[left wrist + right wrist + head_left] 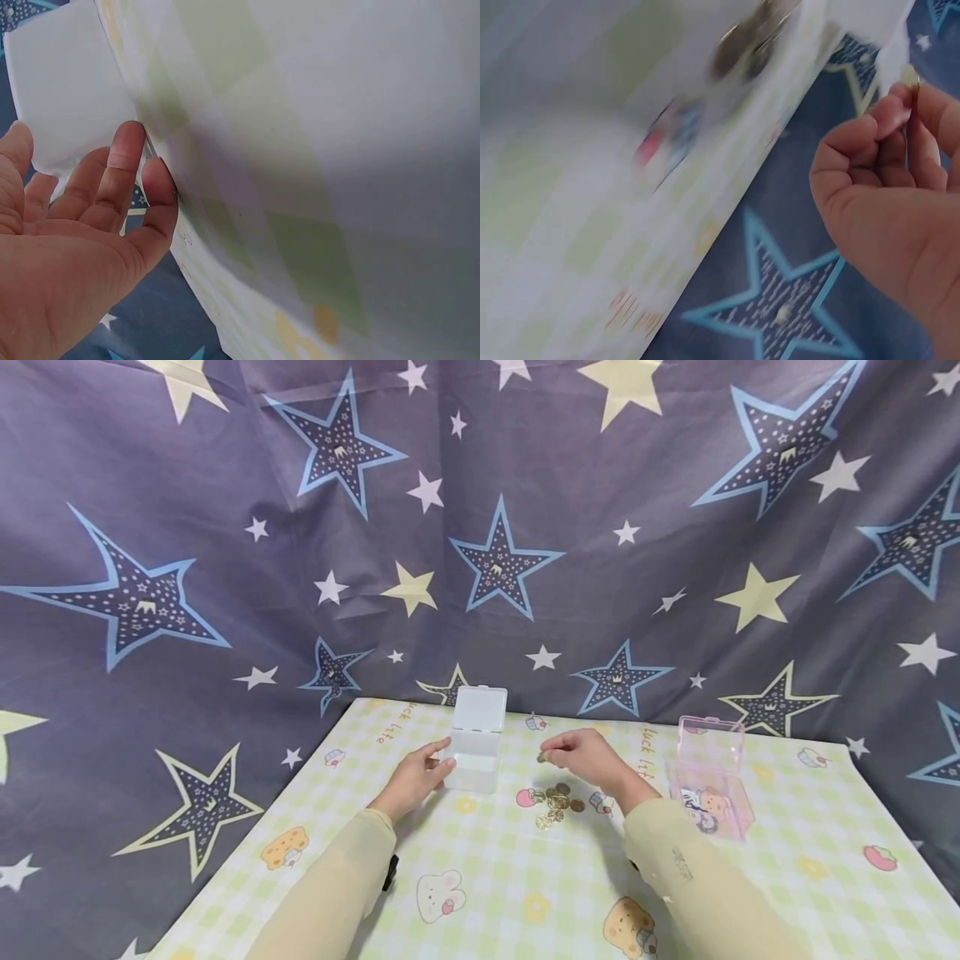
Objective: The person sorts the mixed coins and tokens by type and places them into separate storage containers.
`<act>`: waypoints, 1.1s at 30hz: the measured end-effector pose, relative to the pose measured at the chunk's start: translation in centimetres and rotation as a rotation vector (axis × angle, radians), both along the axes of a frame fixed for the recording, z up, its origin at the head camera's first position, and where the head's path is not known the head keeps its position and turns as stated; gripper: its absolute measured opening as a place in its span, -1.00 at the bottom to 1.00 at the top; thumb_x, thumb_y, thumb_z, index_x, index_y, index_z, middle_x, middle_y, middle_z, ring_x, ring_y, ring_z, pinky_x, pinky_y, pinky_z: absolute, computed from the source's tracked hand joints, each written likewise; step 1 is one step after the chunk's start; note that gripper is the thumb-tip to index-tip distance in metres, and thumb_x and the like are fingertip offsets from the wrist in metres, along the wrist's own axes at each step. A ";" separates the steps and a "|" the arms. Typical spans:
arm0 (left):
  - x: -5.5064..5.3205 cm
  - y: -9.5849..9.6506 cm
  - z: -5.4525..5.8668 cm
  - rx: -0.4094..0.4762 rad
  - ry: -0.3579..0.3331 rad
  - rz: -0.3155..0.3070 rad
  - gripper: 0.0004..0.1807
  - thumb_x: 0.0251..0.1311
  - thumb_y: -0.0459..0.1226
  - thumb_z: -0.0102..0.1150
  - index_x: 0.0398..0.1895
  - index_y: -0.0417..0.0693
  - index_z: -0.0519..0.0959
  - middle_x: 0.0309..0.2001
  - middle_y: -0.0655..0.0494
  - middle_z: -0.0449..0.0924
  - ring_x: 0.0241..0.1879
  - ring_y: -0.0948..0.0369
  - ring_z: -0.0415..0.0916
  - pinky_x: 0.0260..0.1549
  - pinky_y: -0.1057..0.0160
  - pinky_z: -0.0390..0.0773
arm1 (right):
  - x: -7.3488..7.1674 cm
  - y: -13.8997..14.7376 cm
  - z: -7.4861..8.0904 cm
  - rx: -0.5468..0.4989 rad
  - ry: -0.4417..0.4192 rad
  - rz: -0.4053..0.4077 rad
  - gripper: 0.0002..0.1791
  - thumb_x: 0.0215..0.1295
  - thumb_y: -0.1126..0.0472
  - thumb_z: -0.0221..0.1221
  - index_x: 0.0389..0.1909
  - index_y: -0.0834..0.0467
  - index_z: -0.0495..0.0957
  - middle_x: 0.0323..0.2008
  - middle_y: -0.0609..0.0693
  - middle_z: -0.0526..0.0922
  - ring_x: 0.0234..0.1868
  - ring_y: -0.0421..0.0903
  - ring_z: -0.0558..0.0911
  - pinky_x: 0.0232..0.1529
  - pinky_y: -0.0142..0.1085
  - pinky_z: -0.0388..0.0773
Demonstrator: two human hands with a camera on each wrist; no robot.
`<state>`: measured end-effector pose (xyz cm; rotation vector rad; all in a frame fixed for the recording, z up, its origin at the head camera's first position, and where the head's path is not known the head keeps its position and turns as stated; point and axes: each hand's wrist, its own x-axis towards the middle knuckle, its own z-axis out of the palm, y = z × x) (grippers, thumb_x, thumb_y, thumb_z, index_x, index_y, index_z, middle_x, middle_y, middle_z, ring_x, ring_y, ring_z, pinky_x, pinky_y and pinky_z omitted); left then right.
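A small white plastic box [472, 774] stands on the table with its hinged lid [480, 708] raised at the back. My left hand [416, 779] holds the box at its left side, thumb and fingers against it; in the left wrist view the outer fingers [124, 165] are loosely bent. Between thumb and fingertips, my right hand [588, 760] pinches a gold-coloured coin [910, 77], raised above the table to the right of the box. Several loose coins [557, 806] lie in a small heap in front of that hand; they look blurred in the right wrist view.
A clear pink-edged box [712, 802] with its lid up stands at the right, beyond my right forearm. A green-checked cloth with cartoon prints [525, 877] covers the table. Behind it hangs a dark star-patterned curtain [420, 635].
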<state>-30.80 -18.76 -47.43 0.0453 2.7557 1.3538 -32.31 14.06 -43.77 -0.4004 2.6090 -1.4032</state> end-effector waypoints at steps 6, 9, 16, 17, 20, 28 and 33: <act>-0.2 0.2 0.0 0.000 0.005 0.009 -0.35 0.59 -0.03 0.18 0.66 0.17 0.33 -0.08 0.00 0.77 -0.24 0.10 0.68 -0.27 0.25 0.49 | 0.1 -4.3 0.4 -0.076 0.041 -0.039 -0.73 0.54 0.18 0.26 0.11 0.19 0.78 0.06 0.09 0.82 0.14 0.03 0.75 0.22 -0.07 0.67; -0.2 0.2 0.0 -0.004 0.011 0.007 -0.35 0.59 -0.03 0.19 0.66 0.17 0.33 -0.06 -0.01 0.78 -0.23 0.12 0.69 -0.27 0.25 0.50 | 0.2 -6.0 0.4 -0.076 0.080 -0.060 -0.75 0.52 0.22 0.28 0.08 0.21 0.78 0.00 0.09 0.83 0.03 -0.01 0.76 0.16 -0.10 0.68; -0.2 0.1 -0.4 0.006 0.004 0.008 -0.35 0.57 -0.03 0.21 0.65 0.17 0.34 -0.06 -0.01 0.79 -0.22 0.11 0.70 -0.28 0.25 0.52 | 0.6 -8.6 -0.3 -0.045 0.064 -0.081 -0.81 0.52 0.21 0.30 0.01 0.14 0.81 -0.11 0.01 0.83 -0.12 -0.14 0.70 0.04 -0.16 0.67; -0.2 0.1 -0.4 0.010 0.001 0.009 -0.35 0.57 -0.02 0.20 0.65 0.18 0.34 -0.06 -0.01 0.78 -0.21 0.11 0.70 -0.28 0.26 0.52 | 0.7 -8.8 -0.5 -0.039 0.059 -0.080 -0.81 0.52 0.21 0.30 0.01 0.14 0.81 -0.12 0.00 0.83 -0.14 -0.15 0.69 0.03 -0.17 0.66; -0.2 0.0 -0.5 0.014 0.002 0.009 -0.36 0.58 -0.02 0.19 0.65 0.18 0.34 -0.05 -0.03 0.78 -0.21 0.11 0.70 -0.27 0.25 0.52 | 0.8 -9.1 -0.7 -0.028 0.052 -0.076 -0.81 0.52 0.19 0.30 0.00 0.13 0.80 -0.15 -0.02 0.83 -0.17 -0.17 0.69 -0.01 -0.18 0.66; -0.2 0.0 -0.4 0.005 0.015 0.002 -0.35 0.59 -0.03 0.18 0.65 0.16 0.33 0.00 -0.03 0.81 -0.23 0.14 0.70 -0.20 0.21 0.55 | 1.2 -9.1 -0.9 -0.015 0.036 -0.089 -0.80 0.51 0.18 0.30 0.02 0.13 0.79 -0.15 -0.03 0.82 -0.20 -0.16 0.66 -0.03 -0.19 0.66; -0.3 -0.1 -0.6 0.006 0.016 0.003 -0.36 0.60 -0.02 0.17 0.65 0.16 0.34 -0.03 -0.04 0.80 -0.23 0.13 0.69 -0.22 0.22 0.54 | 1.4 -9.2 -1.0 -0.017 0.030 -0.100 -0.80 0.52 0.18 0.29 0.03 0.12 0.79 -0.13 -0.02 0.81 -0.19 -0.14 0.65 -0.04 -0.19 0.66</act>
